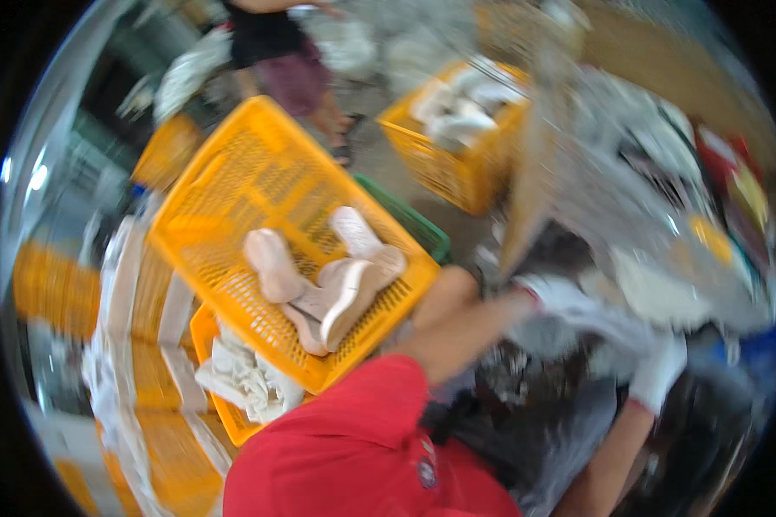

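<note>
**Inspector:** Report the scene, largest item first.

**Worker:** The largest item is the yellow slatted crate (233,207), tilted, at my left. It sits on a second yellow crate (224,405), which holds crumpled whitish pieces (246,379). A third yellow crate (457,164) stands further off on the floor with white parts in it. A green crate edge (418,226) shows behind the tilted one.

**Inspector:** Contents of the tilted crate?

**Worker:** Pale shoe soles (332,284), several, piled against its lower corner and overlapping one another.

**Inspector:** Your hands?

**Worker:** Both wear white gloves. My left hand (560,297) is reached forward to the right of the crate, well apart from the soles, over a heap of pale and grey material (655,284). It is blurred; I cannot tell how far open it is or whether it grips anything. My right hand (660,370) is lower, just beside the same heap. Its fingers appear curled, but what it has hold of, if anything, I cannot tell.

**Inspector:** Others present?

**Worker:** One person (276,52) stands beyond the crates, upper part out of view.
</note>
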`<state>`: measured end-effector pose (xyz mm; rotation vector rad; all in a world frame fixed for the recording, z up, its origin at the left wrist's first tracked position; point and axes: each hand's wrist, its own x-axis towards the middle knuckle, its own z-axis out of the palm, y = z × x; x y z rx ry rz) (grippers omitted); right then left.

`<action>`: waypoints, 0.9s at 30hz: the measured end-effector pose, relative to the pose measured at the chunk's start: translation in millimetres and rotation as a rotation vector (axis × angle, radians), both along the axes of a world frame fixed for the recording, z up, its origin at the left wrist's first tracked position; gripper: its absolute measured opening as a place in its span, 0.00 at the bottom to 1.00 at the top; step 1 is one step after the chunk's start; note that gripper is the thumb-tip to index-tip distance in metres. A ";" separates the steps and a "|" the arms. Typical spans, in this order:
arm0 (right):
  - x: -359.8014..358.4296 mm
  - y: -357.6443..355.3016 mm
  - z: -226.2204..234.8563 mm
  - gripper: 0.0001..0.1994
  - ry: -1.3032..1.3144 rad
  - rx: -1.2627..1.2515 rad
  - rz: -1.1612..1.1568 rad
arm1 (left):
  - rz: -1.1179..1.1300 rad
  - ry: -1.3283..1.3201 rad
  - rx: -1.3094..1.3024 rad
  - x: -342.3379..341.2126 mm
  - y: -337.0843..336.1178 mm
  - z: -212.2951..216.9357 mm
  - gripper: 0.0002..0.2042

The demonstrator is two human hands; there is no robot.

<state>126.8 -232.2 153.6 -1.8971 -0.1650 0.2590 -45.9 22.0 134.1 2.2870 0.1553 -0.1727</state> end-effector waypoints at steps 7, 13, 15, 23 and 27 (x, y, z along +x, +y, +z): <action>-140.4 3.1 102.7 0.25 -0.083 0.106 0.198 | 0.399 0.075 -1.052 -5.7 -99.2 16.7 0.16; -190.7 -27.2 144.6 0.32 -0.915 -1.089 0.590 | 0.471 0.004 -1.332 18.9 -117.4 28.2 0.21; -163.8 -19.9 119.9 0.23 -1.040 -0.980 0.677 | 0.303 0.056 -1.528 -8.1 -111.2 27.0 0.22; -216.5 49.0 92.6 0.26 -0.712 -0.570 0.365 | 0.460 -0.301 -2.078 -1.0 -67.3 10.2 0.26; -188.9 52.2 77.2 0.19 -0.769 -0.488 0.369 | 0.769 -0.344 -1.773 22.9 -50.3 -0.5 0.17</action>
